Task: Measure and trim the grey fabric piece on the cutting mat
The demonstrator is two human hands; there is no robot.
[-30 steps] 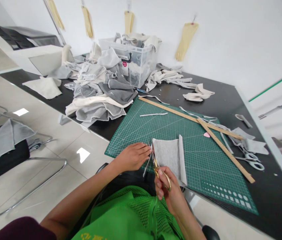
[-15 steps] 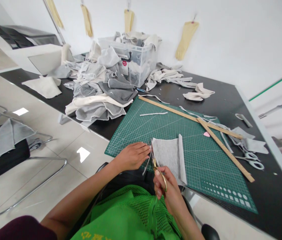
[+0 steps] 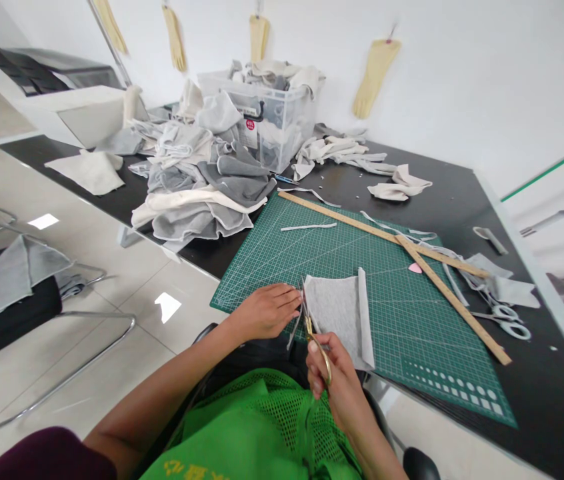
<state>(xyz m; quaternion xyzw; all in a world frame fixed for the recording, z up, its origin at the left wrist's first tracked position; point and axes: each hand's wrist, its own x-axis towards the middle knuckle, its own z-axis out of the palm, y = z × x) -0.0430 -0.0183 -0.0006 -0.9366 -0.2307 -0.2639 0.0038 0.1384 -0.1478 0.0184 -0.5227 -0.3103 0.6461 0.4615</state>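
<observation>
A grey fabric piece (image 3: 339, 313) lies on the near edge of the green cutting mat (image 3: 392, 313). My right hand (image 3: 335, 383) is closed round gold-handled scissors (image 3: 312, 330), whose blades run up the fabric's left edge. A thin cut strip (image 3: 293, 328) hangs off that edge. My left hand (image 3: 265, 312) rests on the mat's near left part, fingers curled and pinching the fabric's left edge by the blades.
Two wooden rulers (image 3: 402, 247) cross the mat. White-handled scissors (image 3: 509, 323) and scraps lie at right. A heap of grey and cream cloth (image 3: 202, 187) and a clear storage box (image 3: 267, 117) stand behind. Gloves (image 3: 375, 77) hang on the wall. A chair (image 3: 17, 313) stands left.
The scissor handles have closed together and the blades have advanced a little up the fabric's left edge. My left hand has barely moved.
</observation>
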